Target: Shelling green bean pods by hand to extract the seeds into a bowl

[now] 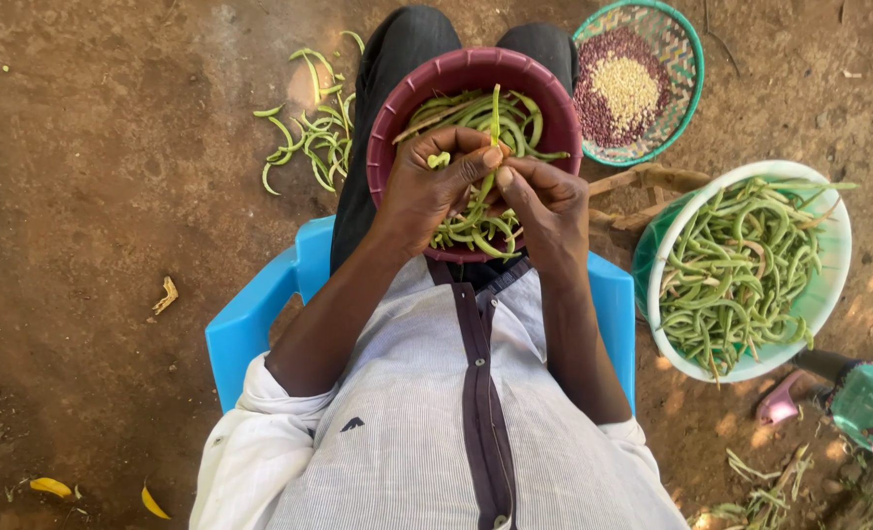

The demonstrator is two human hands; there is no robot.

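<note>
Item in hand: one green bean pod (492, 147), which I am seeing standing nearly upright over the maroon basin (476, 74) on the person's lap, its upper end rising above the thumbs and its lower end running down between the two hands. The left hand (435, 191) is curling closed around the pod, thumb pressing its side, with a few pale green beans (439, 158) resting on the fingers. The right hand (545, 201) is closing on the same pod from the other side, thumb tip meeting the left thumb. The basin is holding a loose heap of green pods under both hands. The person is sitting on a blue plastic chair (250, 319), wearing a pale striped shirt with a dark placket. On the bare dirt ground (112, 147) beside the left knee, a scatter of empty pods (314, 132) is lying. Just beyond the right knee, a green-rimmed woven basket (687, 88) is carrying dark reddish beans with a pale heap in the middle. Nearer to the right, a white bowl (834, 270) is brimming with whole green pods, sitting on a green container.
</note>
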